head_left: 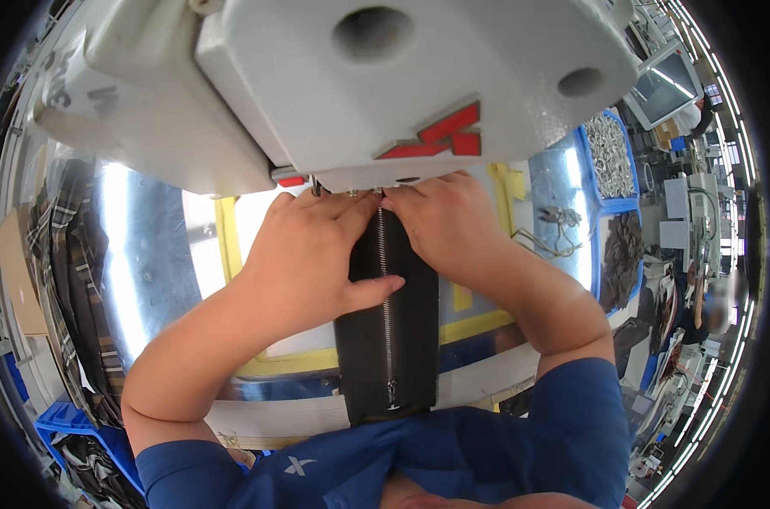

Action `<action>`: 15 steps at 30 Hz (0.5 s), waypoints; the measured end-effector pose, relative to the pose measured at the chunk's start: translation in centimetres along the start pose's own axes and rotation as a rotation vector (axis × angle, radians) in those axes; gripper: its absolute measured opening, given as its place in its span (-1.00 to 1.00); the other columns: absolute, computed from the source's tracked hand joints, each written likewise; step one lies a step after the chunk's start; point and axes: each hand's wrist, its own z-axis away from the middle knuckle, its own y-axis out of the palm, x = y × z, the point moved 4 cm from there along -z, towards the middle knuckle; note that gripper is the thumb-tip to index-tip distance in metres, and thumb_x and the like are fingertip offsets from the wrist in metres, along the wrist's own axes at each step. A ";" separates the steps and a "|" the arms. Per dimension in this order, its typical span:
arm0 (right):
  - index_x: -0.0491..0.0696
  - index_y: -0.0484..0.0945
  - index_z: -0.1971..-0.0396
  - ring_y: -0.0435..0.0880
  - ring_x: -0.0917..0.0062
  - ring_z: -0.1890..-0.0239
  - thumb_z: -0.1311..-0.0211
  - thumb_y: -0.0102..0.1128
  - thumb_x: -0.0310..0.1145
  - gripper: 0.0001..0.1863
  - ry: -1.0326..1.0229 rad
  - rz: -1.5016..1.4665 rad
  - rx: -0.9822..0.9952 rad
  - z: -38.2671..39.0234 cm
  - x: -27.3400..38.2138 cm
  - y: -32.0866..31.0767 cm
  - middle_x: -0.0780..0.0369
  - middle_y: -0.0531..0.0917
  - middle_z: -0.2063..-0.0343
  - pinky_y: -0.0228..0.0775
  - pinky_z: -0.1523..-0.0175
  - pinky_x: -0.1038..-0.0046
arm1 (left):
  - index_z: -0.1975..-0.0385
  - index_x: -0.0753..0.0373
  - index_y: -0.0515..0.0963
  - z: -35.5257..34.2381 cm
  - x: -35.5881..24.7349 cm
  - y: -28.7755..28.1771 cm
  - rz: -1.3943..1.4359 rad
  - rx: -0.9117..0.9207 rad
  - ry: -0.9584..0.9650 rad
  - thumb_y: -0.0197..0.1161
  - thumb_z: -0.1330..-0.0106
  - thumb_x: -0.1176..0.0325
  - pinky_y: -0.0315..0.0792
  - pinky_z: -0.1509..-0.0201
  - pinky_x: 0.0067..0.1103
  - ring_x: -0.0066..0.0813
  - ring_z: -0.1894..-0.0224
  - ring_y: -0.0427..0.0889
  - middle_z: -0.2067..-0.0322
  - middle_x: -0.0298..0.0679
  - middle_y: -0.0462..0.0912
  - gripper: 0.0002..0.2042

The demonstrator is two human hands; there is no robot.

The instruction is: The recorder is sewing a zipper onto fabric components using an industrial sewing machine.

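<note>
directly under the grip and stretching back from it toward the body, a long, straight-sided strip of black fabric. down its middle, a silver metal zipper in a single line of teeth; at the end farthest from the grip, close to the blue short-sleeved shirt, a small metal zipper pull.

on the far part of the strip, left hand and right hand side by side, fingers nearly meeting at the zipper. left thumb stretched out sideways over the teeth, nearer the body than the other fingers. right forefinger and thumb angled in toward the same line. seemingly in contact with the fabric, but impossible to tell whether pinching it or only pressing it flat, with some fingertips hidden.

just beyond and above the grip, a bulky white machine head with a red angular emblem. around and beneath the grip, a shiny metal worktable with strips of yellow tape.

well to the right of the grip, a blue plastic bin of small silver metal pieces, and next to it, nearer the body, dark brown pieces in another blue compartment. well to the left, plaid cloth in dark and pale tones.
</note>
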 end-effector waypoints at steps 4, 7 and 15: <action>-0.14 0.65 0.32 0.69 0.33 0.18 -0.06 0.16 -0.41 -0.80 0.028 -0.034 0.060 0.0 0.1 0.2 0.19 0.68 0.27 0.50 -0.01 0.29 | -0.09 0.36 0.57 0.2 -0.3 -0.1 0.007 -0.091 0.036 0.52 0.08 -0.06 0.39 0.02 -0.31 -0.11 0.17 0.64 0.12 -0.11 0.70 -0.24; -0.16 0.65 0.29 0.69 0.33 0.16 -0.05 0.16 -0.40 -0.77 -0.021 0.017 0.016 -0.2 0.7 0.5 0.17 0.68 0.25 0.51 -0.02 0.29 | -0.07 0.35 0.59 0.4 -0.4 -0.7 -0.067 -0.012 -0.025 0.48 0.02 -0.06 0.43 -0.09 -0.36 -0.18 0.05 0.66 0.12 -0.13 0.71 -0.28; -0.23 0.63 0.22 0.67 0.30 0.07 -0.14 0.19 -0.33 -0.70 -0.052 0.087 0.115 0.4 1.1 0.2 0.11 0.68 0.22 0.47 -0.07 0.31 | -0.11 0.41 0.56 0.8 -0.6 0.3 -0.171 -0.064 0.043 0.44 -0.07 -0.09 0.39 -0.16 -0.37 -0.20 -0.09 0.57 0.00 -0.08 0.66 -0.26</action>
